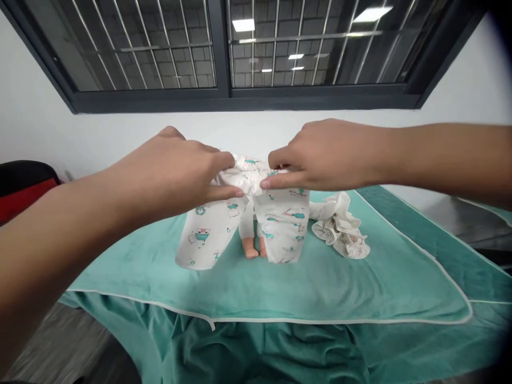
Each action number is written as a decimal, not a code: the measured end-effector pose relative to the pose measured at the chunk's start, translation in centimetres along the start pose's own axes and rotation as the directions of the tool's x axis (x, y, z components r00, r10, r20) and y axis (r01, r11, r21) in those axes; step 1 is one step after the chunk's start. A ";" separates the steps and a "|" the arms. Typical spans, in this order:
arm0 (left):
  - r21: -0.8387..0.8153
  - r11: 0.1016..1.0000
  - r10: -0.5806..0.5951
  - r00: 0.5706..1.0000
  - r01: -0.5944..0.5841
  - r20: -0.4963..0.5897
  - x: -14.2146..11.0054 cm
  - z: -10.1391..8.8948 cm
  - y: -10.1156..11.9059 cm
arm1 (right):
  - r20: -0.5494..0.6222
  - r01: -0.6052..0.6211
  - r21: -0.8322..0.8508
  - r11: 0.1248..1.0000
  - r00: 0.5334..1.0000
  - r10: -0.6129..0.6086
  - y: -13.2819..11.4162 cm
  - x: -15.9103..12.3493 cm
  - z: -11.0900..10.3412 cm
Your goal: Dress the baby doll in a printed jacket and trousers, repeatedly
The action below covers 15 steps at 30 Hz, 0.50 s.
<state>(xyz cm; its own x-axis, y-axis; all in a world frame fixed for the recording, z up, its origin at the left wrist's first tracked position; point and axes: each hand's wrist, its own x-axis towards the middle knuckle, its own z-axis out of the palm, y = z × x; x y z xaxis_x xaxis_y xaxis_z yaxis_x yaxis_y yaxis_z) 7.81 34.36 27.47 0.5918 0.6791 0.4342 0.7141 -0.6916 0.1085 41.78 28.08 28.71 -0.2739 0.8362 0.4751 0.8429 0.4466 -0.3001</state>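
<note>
Pinching waistband (250, 185) of white printed pants (285, 226) between thumb and fingers, with left hand (190, 170) and right hand (320, 154). Holding pants up, both legs downward, in front of doll (247, 230), mostly hidden apart from lower legs and feet (250, 249). Lying right of pants on green blanket (340, 293): crumpled white cloth (340, 229). Under blanket, green cover (260, 352) with folds along front. Behind: white wall (248, 133), dark-framed window (223, 64), metal bars (320, 36). At left edge: red-black object (28, 194), cut off. Lower left: grey floor (48, 330), blurred.
</note>
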 end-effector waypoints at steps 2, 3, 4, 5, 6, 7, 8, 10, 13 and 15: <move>-0.008 0.999 -0.050 0.998 0.049 -0.038 0.3 0.3 -0.8 | -0.052 0.006 0.024 1.000 0.999 -0.005 -0.2 0.9 -1.0; -0.018 0.998 -0.065 0.998 0.065 -0.011 0.3 0.3 -0.4 | -0.084 0.005 0.052 0.999 0.996 -0.001 -0.7 1.0 -1.5; -0.032 0.997 -0.073 0.996 0.074 0.047 0.2 0.1 0.4 | -0.105 0.006 0.081 0.997 0.994 0.002 -1.6 0.8 -1.9; -0.051 0.996 -0.073 0.989 0.080 0.130 0.0 -0.3 1.6 | -0.101 0.011 0.101 0.995 0.995 -0.001 -2.6 0.3 -2.4; -0.077 0.993 -0.065 0.971 0.085 0.229 -0.2 -0.8 3.0 | -0.072 0.019 0.113 0.993 0.997 -0.011 -3.9 -0.4 -2.8; -0.111 0.989 -0.061 0.946 0.101 0.319 -0.5 -1.3 4.5 | -0.016 0.030 0.118 0.993 0.999 -0.028 -5.1 -1.2 -3.2; -0.155 0.980 -0.056 0.916 0.127 0.398 -0.8 -1.9 6.0 | 0.058 0.044 0.122 0.992 0.997 -0.052 -6.3 -2.0 -3.5; -0.273 0.945 -0.026 0.872 0.181 0.489 -1.3 -2.9 8.2 | 0.166 0.055 0.164 0.985 0.983 -0.083 -8.2 -3.4 -4.0; -0.485 0.847 0.053 0.875 0.216 0.482 -1.7 -3.6 9.5 | 0.233 0.037 0.247 0.968 0.968 -0.096 -9.2 -4.4 -4.5; -0.577 0.794 0.096 0.896 0.194 0.434 -1.7 -3.7 9.3 | 0.283 0.030 0.274 0.961 0.953 -0.111 -8.7 -4.6 -4.8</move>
<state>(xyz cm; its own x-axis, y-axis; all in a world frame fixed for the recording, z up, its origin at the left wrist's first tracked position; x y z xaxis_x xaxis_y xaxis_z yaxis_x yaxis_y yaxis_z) 12.07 25.90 31.03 0.7612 0.6484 0.0118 0.4658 -0.5593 0.6858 37.88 18.79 33.08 -0.4851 0.8373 0.2521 0.6752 0.5419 -0.5005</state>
